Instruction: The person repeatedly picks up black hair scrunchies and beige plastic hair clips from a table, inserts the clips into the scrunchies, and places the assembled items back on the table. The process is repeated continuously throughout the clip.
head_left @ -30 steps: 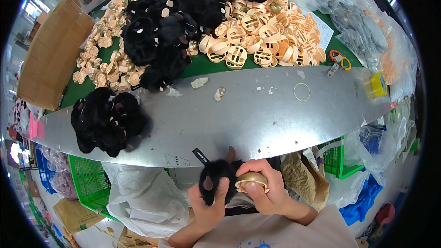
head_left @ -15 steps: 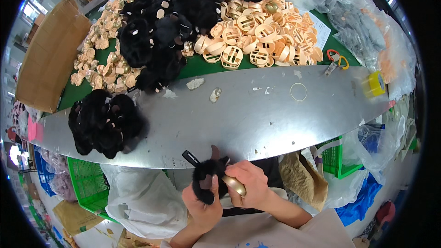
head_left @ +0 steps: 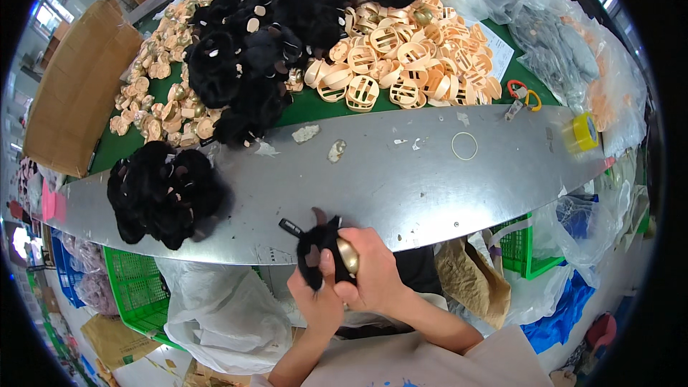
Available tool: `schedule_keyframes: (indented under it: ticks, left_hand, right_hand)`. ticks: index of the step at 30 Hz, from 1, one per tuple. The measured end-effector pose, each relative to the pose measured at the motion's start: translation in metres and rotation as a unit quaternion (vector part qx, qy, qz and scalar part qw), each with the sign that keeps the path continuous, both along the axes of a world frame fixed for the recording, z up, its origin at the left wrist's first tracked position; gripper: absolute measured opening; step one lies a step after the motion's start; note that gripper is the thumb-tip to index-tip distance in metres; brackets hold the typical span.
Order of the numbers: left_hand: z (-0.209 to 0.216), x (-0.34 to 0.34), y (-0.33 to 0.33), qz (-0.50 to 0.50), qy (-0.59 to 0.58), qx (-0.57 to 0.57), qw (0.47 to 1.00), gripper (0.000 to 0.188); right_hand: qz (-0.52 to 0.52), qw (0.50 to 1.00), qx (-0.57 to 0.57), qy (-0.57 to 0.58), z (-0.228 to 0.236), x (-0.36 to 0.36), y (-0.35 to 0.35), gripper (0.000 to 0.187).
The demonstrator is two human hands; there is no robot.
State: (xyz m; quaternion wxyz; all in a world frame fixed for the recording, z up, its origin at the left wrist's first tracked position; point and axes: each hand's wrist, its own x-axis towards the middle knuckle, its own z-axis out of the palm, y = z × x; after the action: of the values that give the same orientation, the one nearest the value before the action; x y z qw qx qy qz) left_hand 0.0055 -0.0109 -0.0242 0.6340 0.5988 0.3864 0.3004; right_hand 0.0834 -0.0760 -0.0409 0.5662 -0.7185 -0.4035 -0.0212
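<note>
A small black plush piece [head_left: 308, 247], with brown ear-like flaps and a black tag, is gripped in my left hand [head_left: 315, 304], thumb pressed on its front. My right hand [head_left: 374, 269] closes round a shiny gold rounded part [head_left: 348, 255] and holds it against the plush's right side. How far the gold part sits inside the plush is hidden by fingers and fur. Both hands are just off the near edge of the metal table [head_left: 344, 193]. To their left on the table lies a heap of similar black plush pieces [head_left: 168, 193].
Farther back are a larger black plush pile [head_left: 244, 50], peach plastic frames [head_left: 408, 57] and smaller peach-and-gold parts [head_left: 168, 115]. Snips [head_left: 523, 97] and yellow tape [head_left: 584, 131] lie at right. A cardboard box [head_left: 79, 86] stands at left; a green crate [head_left: 132, 287] sits below.
Both hands have shifted slightly left and up. The gold part has turned more upright and come closer against the plush's side, and the right fingers now wrap further round it.
</note>
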Motion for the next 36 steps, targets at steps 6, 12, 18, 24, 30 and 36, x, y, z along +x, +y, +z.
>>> schedule_keyframes:
  ticks: [6, 12, 18, 24, 30, 36]
  left_hand:
    - [-0.014, -0.022, 0.005, -0.05, -0.045, -0.211, 0.975, 0.022]
    - [-0.004, -0.031, 0.007, -0.142, -0.042, -0.239, 0.96, 0.019]
    - [0.009, -0.027, 0.013, -0.206, -0.148, -0.37, 0.894, 0.012]
    - [0.0, -0.033, 0.005, -0.224, -0.203, -0.473, 0.827, 0.01]
    - [-0.01, -0.044, 0.004, -0.234, -0.248, -0.508, 0.791, 0.027]
    - [-0.014, -0.046, 0.014, -0.283, -0.238, -0.486, 0.792, 0.023]
  right_hand:
    - [0.067, 0.996, -0.031, -0.059, -0.002, 0.025, -0.015, 0.053]
    - [0.082, 0.994, 0.025, 0.061, 0.01, 0.03, -0.027, 0.037]
    - [0.101, 0.95, 0.064, 0.287, 0.024, 0.021, -0.036, 0.033]
    - [0.1, 0.967, 0.064, 0.224, 0.023, 0.02, -0.036, 0.033]
    - [0.113, 0.976, 0.061, 0.176, 0.024, 0.021, -0.033, 0.033]
    - [0.101, 0.982, 0.061, 0.145, 0.014, 0.019, -0.026, 0.037]
